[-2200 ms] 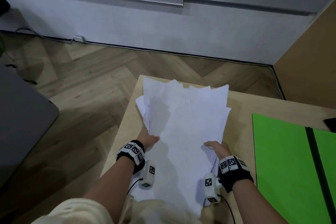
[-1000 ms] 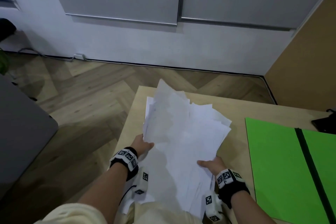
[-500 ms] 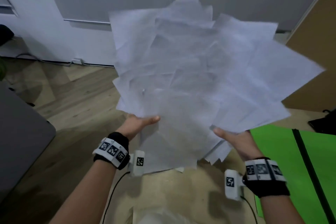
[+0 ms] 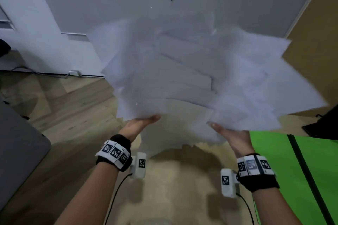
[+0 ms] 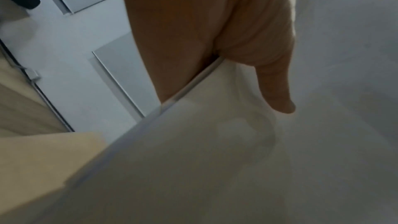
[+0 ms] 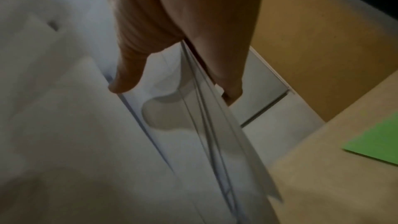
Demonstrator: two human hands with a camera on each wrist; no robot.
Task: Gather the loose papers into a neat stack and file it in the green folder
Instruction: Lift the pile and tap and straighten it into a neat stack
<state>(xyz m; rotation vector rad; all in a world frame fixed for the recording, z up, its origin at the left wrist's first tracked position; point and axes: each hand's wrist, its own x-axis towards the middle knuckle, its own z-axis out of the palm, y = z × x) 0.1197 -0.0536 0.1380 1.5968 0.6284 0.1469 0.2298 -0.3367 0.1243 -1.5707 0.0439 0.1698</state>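
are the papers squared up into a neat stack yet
No. In the head view the papers fan out at many angles, corners jutting every way, while the left hand and right hand hold them up by their lower edges.

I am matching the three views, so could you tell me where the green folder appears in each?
Head: green folder lies lower right on the table.
Left wrist: not in it.
Right wrist: its corner shows at the right edge.
Shared landmark: the papers held by both hands.

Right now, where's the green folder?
In the head view the green folder lies open on the table at the lower right, just right of the right hand and below the raised papers.
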